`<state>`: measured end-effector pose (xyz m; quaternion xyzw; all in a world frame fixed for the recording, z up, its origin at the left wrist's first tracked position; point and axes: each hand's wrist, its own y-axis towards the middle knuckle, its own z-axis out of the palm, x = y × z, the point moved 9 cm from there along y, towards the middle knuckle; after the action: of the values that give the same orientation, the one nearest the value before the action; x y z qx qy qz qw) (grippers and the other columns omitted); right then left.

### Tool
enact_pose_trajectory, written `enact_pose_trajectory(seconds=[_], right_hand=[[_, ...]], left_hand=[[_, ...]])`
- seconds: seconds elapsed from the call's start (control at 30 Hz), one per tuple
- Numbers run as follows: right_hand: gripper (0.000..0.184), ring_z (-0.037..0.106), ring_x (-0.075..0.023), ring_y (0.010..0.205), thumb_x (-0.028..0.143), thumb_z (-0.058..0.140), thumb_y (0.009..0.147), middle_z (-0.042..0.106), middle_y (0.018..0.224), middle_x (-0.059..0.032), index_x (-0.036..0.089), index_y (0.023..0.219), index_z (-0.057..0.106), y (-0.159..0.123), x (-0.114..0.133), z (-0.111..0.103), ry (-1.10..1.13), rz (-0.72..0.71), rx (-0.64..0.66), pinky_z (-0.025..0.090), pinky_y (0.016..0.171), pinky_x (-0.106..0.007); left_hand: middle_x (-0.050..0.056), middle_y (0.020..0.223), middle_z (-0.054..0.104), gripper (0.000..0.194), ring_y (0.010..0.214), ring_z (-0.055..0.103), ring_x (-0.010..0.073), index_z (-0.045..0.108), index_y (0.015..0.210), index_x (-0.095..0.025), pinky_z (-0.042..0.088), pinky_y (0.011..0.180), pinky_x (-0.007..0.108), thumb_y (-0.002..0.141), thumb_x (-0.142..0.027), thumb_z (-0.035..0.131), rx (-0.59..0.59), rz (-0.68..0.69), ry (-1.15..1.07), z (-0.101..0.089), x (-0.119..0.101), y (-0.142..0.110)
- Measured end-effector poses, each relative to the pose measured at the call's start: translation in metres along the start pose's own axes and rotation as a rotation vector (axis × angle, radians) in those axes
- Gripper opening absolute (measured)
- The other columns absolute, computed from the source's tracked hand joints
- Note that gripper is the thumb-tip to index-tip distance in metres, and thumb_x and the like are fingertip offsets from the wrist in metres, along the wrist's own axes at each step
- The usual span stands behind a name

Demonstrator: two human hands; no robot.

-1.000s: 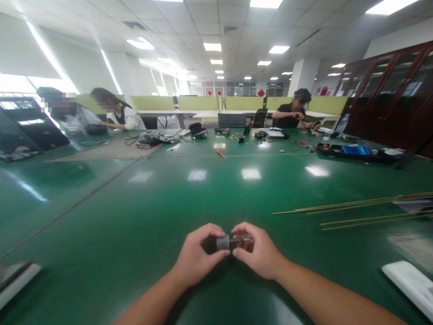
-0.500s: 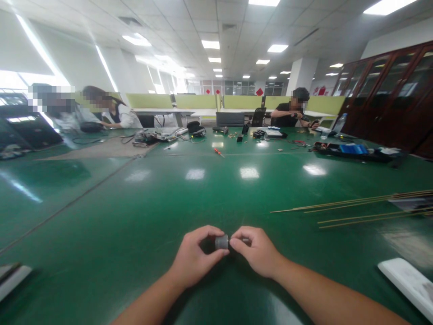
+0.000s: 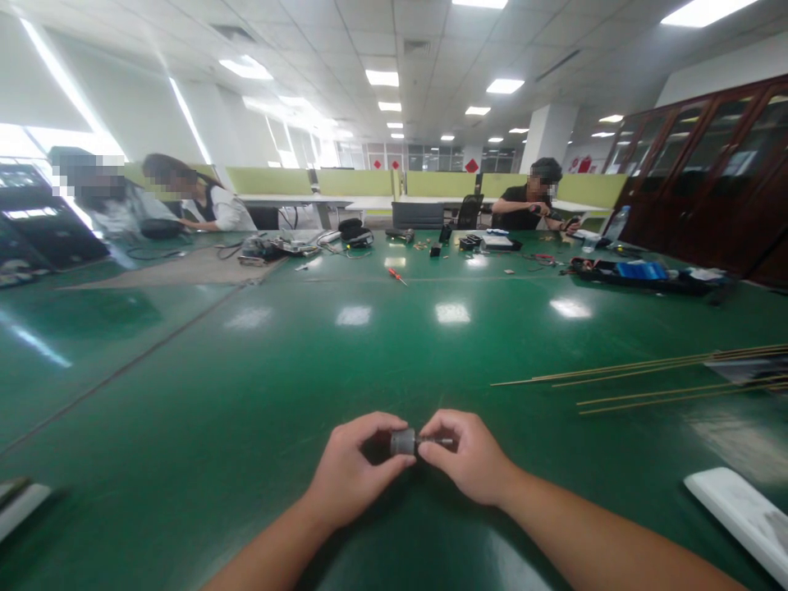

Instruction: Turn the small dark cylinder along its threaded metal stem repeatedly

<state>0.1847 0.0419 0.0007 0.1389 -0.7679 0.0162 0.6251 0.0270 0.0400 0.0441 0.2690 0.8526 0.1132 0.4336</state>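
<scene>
Both hands are busy with one small piece just above the glossy green tabletop [image 3: 277, 369]. The left hand [image 3: 348, 464] has a short, dull-grey metal cylinder [image 3: 403, 442] pinched between thumb and fingertips. Immediately right of that cylinder, the right hand [image 3: 473, 455] grips a slim, dark metal shaft [image 3: 446, 442] between thumb and forefinger, its paler end poking out past the thumb.

Cylinder and shaft lie in line, so I'd judge the handling to be well under way: both parts are in hand, neither laid down. From here I can't tell whether they are fixed together or merely held end to end, so whatever joining or loosening is left, I can't measure it. Setting the piece down is plainly not yet done.

The thin brass-coloured rods [image 3: 616, 375], to the right of the cylinder, and the orange-handled screwdriver [image 3: 396, 276], well beyond it, lie untouched.
</scene>
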Motion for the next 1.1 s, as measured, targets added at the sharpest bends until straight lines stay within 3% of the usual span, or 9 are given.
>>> enact_pose_trajectory(seconds=[1.1], right_hand=[[0.007, 0.056, -0.0144, 0.065, 0.023, 0.069, 0.077, 0.064, 0.071, -0.0007, 0.016, 0.079, 0.068, -0.0027, 0.0015, -0.0032, -0.013, -0.024, -0.004, 0.044, 0.065, -0.025]], left_hand=[[0.002, 0.090, 0.077, 0.026, 0.080, 0.073, 0.0181, 0.073, 0.096, -0.023, 0.058, 0.074, 0.026, 0.073, -0.028, 0.082, -0.060, 0.064, 0.023, -0.0068, -0.0058, -0.0011]])
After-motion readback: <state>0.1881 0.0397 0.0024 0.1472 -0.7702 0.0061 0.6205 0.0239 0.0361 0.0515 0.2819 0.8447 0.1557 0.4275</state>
